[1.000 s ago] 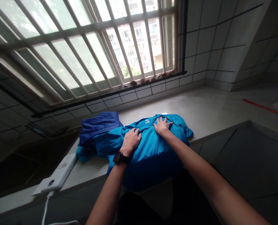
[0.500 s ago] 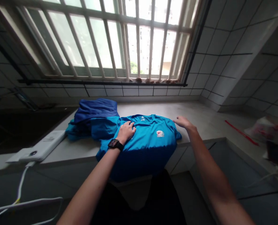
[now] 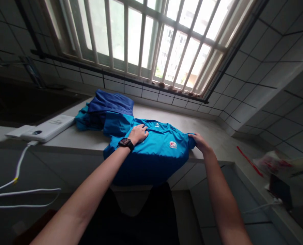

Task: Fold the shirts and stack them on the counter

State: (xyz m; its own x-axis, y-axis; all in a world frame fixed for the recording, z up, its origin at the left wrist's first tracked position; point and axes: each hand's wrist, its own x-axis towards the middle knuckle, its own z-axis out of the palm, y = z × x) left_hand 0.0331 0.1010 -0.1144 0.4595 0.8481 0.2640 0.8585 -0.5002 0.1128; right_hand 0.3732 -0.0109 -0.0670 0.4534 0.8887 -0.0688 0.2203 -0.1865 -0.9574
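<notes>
A bright blue T-shirt (image 3: 156,149) lies spread on the countertop, collar toward the window, with a round white badge with a red star on its chest. Its lower part hangs over the counter's front edge. My left hand (image 3: 139,134) rests flat on the shirt's upper chest, a black watch on the wrist. At the shirt's right side, my right hand (image 3: 199,142) pinches the sleeve edge between thumb and fingers. Left of the shirt, touching it, lies a crumpled pile of clothing with a darker blue garment (image 3: 112,102) on top.
A white power bank (image 3: 56,126) with a white cable (image 3: 19,165) sits at the counter's left, beside a dark sink (image 3: 26,102). To the right are a red strip (image 3: 248,160) and a plastic bag (image 3: 271,161). A barred window (image 3: 141,41) is behind the counter.
My right hand has closed on the right sleeve and drawn its edge up slightly. My left hand stays on the shirt. The camera view has tilted.
</notes>
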